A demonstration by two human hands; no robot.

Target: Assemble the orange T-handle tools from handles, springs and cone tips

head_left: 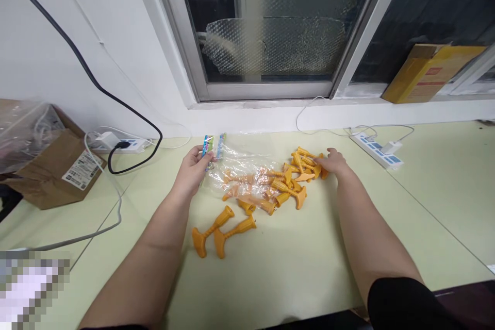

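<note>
My left hand point(195, 167) is closed on a clear plastic bag point(247, 152) by its colourful printed header, pinching it between thumb and fingers. The bag lies over several orange plastic T-handled pieces with spiral shafts and cup-like ends. At the right end of the heap point(303, 165), my right hand point(333, 162) touches the orange pieces with its fingers apart; part of its grasp is hidden. Closer to me, two more orange T-handled pieces point(235, 228) lie side by side on the table.
The pale green table point(294, 268) meets a wall below a window. A power strip point(377, 149) with cables lies at the right, another strip point(131, 145) at the left. An opened cardboard box point(58, 170) stands far left; a flat carton point(429, 75) leans on the sill.
</note>
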